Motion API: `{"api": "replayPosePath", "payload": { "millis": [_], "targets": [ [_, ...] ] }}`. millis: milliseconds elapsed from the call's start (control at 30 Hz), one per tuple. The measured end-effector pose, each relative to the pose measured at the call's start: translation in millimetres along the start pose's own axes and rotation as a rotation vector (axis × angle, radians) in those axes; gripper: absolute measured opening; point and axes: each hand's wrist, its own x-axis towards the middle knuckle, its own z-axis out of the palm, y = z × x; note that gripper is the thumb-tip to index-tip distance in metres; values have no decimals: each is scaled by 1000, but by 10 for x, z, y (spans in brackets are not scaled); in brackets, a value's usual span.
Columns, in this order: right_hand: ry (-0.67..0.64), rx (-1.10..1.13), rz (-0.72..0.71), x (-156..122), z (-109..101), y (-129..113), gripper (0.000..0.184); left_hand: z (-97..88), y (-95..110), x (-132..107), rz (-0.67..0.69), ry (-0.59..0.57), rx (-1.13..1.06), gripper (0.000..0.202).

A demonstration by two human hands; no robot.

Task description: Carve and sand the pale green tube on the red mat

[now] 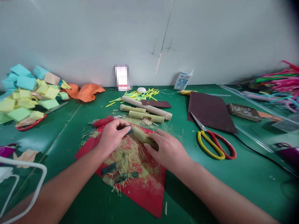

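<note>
My right hand [169,151] is wrapped round a short bamboo piece [140,134], tilted over a red sheet [154,197]. Pinched in my left hand [111,132] is a dark strip that looks like sandpaper [129,132], close to the bamboo's far end; whether they touch I cannot tell. Fine shavings [121,155] cover much of the red sheet, with several dark worn strips [109,168] among them. Just beyond my hands lie two cut bamboo pieces [149,117] and a longer bamboo stick [151,107]. A red-handled cutter [104,121] lies beside my left hand.
Scissors [215,143] with yellow and red handles lie at right, their blades over a dark brown sheet [210,110]. Folded paper pieces [25,99] pile up at left, near orange paper [90,92]. A phone [121,77] leans on the wall. A white frame [43,174] stands front left.
</note>
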Motion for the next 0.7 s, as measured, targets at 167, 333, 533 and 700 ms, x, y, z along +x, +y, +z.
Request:
{"api": "replayPosePath", "payload": {
  "millis": [167, 333, 533, 700],
  "targets": [
    [2, 42, 27, -12, 12, -7, 17, 25, -58, 28, 55, 37, -74, 16],
    [9, 79, 54, -21, 27, -23, 16, 32, -30, -15, 180, -6, 165, 14],
    [11, 95, 70, -20, 7, -32, 16, 36, 4, -29, 312, -43, 334, 12],
    [17, 83, 74, -21, 14, -25, 17, 33, -12, -18, 313, -61, 356, 16]
  ]
}}
